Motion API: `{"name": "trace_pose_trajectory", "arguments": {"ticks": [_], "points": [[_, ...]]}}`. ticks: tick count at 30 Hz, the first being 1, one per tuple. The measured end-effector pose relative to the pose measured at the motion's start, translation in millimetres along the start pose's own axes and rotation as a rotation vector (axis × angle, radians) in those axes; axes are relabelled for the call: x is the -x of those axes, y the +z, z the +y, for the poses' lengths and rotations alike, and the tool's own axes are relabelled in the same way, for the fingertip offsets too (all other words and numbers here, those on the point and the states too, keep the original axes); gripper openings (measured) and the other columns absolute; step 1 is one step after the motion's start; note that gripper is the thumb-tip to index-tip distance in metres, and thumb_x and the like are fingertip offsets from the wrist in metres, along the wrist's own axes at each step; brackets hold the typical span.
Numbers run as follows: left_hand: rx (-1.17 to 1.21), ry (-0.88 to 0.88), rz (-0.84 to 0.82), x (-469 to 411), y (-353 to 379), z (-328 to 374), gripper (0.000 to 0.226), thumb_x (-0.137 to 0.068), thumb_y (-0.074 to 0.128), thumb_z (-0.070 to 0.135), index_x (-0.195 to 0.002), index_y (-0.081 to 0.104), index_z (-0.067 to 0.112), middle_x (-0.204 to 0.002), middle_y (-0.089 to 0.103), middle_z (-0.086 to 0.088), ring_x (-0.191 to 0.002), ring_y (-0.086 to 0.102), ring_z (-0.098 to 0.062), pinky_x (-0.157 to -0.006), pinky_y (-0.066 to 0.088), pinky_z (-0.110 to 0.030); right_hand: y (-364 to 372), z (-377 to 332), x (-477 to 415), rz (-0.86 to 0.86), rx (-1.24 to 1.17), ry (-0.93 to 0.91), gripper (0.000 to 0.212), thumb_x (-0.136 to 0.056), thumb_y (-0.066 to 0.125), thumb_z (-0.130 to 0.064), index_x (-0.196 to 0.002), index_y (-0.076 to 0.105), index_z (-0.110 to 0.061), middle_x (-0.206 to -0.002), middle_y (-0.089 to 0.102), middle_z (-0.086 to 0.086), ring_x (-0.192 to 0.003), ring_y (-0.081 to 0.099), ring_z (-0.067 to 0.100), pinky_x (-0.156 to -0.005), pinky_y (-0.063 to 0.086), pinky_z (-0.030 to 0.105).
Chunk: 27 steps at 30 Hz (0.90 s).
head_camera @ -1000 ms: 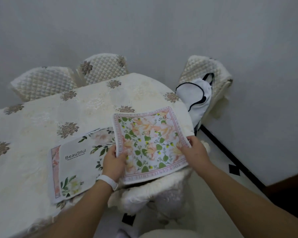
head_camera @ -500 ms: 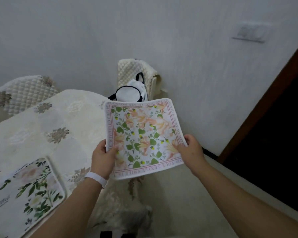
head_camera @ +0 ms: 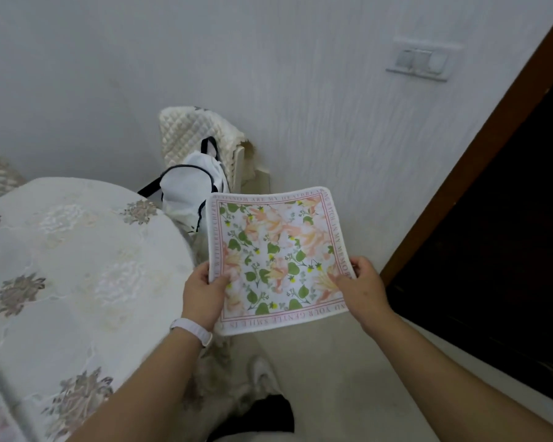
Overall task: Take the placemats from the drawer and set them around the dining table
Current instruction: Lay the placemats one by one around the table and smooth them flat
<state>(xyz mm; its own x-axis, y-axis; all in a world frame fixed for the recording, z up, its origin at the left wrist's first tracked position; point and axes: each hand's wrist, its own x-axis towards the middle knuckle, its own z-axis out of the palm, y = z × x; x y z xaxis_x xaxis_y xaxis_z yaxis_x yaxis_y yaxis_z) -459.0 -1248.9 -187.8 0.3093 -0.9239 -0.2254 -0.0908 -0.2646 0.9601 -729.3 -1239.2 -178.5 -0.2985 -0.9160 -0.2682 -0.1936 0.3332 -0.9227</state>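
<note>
Both hands pinching placemat (head_camera: 276, 258) by near corners: left hand (head_camera: 205, 293) grip clamped on left edge, right hand (head_camera: 363, 290) on right. Mat off counter (head_camera: 77, 266), in air beside rim. Keep flat, carry round to chair (head_camera: 198, 138) w/ bag (head_camera: 189, 189), lay square to edge.

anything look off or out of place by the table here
A white bag with dark straps sits on the quilted chair by the wall, so that seat is taken up. The chair cover's edge looks frayed. The floral placemat is off the table, in the grip of both hands.
</note>
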Motion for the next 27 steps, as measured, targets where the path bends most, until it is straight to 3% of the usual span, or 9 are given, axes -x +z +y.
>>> {"name": "trace_pose_trajectory", "arguments": {"ticks": [3,12,18,20,25,27], "points": [[-0.006,0.007,-0.042,-47,16,6,0.018,-0.087,0.066,0.01,-0.094,0.068,0.026,-0.095,0.073,-0.001,-0.086,0.07,-0.023,-0.076,0.059,-0.046,3,-13,-35,0.029,0.045,0.007,0.018,-0.092,0.068,-0.019,-0.103,0.055,-0.024,-0.101,0.069,-0.007,-0.087,0.07,0.013,-0.075,0.061,0.041],[0.131,-0.025,-0.029,-167,31,19,0.025,-0.09,0.062,0.006,-0.111,0.067,0.019,-0.095,0.072,0.008,-0.083,0.07,-0.011,-0.057,0.055,-0.02,57,-83,-146,-0.031,0.261,-0.045,0.015,-0.093,0.067,-0.022,-0.101,0.054,-0.024,-0.098,0.067,-0.005,-0.085,0.069,0.013,-0.072,0.06,0.037],[0.123,-0.068,0.015,-220,23,27,0.027,-0.089,0.062,0.01,-0.113,0.066,0.022,-0.101,0.072,0.003,-0.09,0.07,-0.02,-0.073,0.06,-0.041,91,-102,-198,-0.087,0.257,-0.054,0.02,-0.092,0.067,-0.021,-0.109,0.054,-0.022,-0.103,0.067,-0.004,-0.089,0.07,0.014,-0.075,0.061,0.039],[0.112,-0.064,0.035,-230,20,31,0.028,-0.09,0.062,0.01,-0.114,0.066,0.022,-0.103,0.072,0.002,-0.089,0.071,-0.019,-0.074,0.06,-0.042,100,-104,-213,-0.102,0.247,-0.049,0.02,-0.092,0.067,-0.022,-0.107,0.054,-0.024,-0.104,0.067,-0.005,-0.09,0.07,0.015,-0.077,0.061,0.042],[0.129,-0.086,0.149,-253,23,39,0.026,-0.09,0.061,0.003,-0.108,0.066,0.021,-0.094,0.07,0.01,-0.073,0.068,-0.001,-0.054,0.054,-0.017,122,-109,-261,-0.202,0.26,-0.044,0.016,-0.093,0.067,-0.022,-0.102,0.054,-0.026,-0.101,0.068,-0.006,-0.086,0.071,0.014,-0.076,0.061,0.042],[0.135,-0.097,0.207,-262,26,42,0.025,-0.089,0.062,0.003,-0.107,0.065,0.02,-0.092,0.069,0.01,-0.071,0.067,-0.001,-0.051,0.051,-0.013,133,-111,-285,-0.268,0.249,-0.048,0.016,-0.092,0.067,-0.022,-0.102,0.055,-0.025,-0.101,0.069,-0.004,-0.086,0.072,0.016,-0.077,0.061,0.043]]}}
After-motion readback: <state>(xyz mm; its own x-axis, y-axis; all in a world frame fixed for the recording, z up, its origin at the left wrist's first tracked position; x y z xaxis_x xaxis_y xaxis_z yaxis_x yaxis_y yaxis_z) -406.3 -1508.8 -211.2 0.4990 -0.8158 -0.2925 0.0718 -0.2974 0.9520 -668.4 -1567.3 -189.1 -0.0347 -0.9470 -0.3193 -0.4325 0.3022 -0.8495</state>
